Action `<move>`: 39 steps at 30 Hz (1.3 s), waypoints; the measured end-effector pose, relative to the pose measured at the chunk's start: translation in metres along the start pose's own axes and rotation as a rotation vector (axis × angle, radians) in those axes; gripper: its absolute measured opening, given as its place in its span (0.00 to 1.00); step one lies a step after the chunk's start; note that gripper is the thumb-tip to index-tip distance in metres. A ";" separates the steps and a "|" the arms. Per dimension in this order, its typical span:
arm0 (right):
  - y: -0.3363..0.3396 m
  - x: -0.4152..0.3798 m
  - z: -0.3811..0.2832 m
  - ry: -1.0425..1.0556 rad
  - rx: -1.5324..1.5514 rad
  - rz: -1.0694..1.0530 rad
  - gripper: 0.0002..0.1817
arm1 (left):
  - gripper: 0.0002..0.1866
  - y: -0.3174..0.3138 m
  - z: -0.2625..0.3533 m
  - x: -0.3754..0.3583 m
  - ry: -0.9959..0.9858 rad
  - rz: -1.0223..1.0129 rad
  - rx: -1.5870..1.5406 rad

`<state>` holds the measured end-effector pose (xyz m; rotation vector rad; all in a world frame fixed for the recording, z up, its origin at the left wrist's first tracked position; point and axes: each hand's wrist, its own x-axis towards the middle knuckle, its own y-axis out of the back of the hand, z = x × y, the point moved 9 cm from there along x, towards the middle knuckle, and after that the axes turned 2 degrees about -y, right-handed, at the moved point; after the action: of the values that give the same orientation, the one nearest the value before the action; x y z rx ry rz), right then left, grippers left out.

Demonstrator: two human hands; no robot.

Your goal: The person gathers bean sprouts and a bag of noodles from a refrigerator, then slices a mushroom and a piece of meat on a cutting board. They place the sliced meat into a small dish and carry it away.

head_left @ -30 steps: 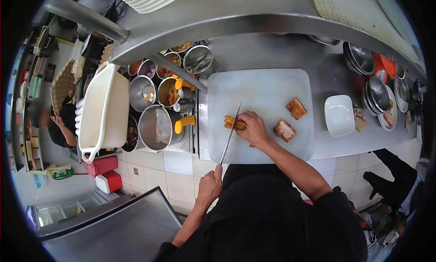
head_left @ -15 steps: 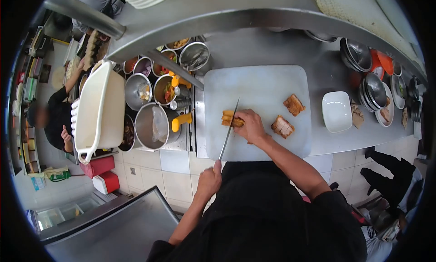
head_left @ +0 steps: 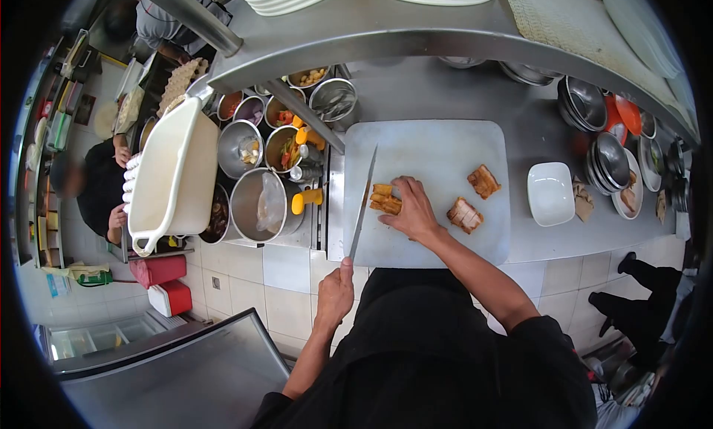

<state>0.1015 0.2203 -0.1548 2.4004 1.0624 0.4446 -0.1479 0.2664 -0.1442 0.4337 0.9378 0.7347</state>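
My left hand (head_left: pixel 336 295) is wrapped around the handle of a long knife (head_left: pixel 362 210). The blade points away from me over the left part of a white cutting board (head_left: pixel 423 139), apart from the meat. My right hand (head_left: pixel 414 212) rests at the right end of a cut chunk of roast pork (head_left: pixel 385 199), thumb on the near side and fingers on the far side. Slices of that chunk lie close together. Two more pieces lie to the right: a browned pork piece (head_left: pixel 483 182) and a pork piece with pale stripes (head_left: pixel 466 215).
A white square bowl (head_left: pixel 551 194) stands right of the board, with stacked metal bowls (head_left: pixel 610 160) beyond. Left are ingredient pots, a large metal pot (head_left: pixel 246 206), yellow handles (head_left: pixel 306 200) and a cream tub (head_left: pixel 174 176). A steel shelf (head_left: pixel 386 43) crosses above. Other people stand left and right.
The knife has moved left off the pork, its blade now apart from it. My right hand's fingers have spread more around the chunk. The view has shifted slightly.
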 end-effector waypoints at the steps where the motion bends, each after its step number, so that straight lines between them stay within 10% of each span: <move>1: -0.004 0.002 0.002 0.001 0.001 -0.002 0.28 | 0.42 0.006 -0.003 -0.002 0.011 0.018 0.016; 39: -0.019 0.009 -0.004 0.161 0.057 -0.107 0.16 | 0.40 -0.011 0.008 -0.011 0.033 -0.061 0.101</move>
<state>0.0935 0.2395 -0.1608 2.3745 1.2830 0.5855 -0.1412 0.2505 -0.1402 0.4808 1.0177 0.6425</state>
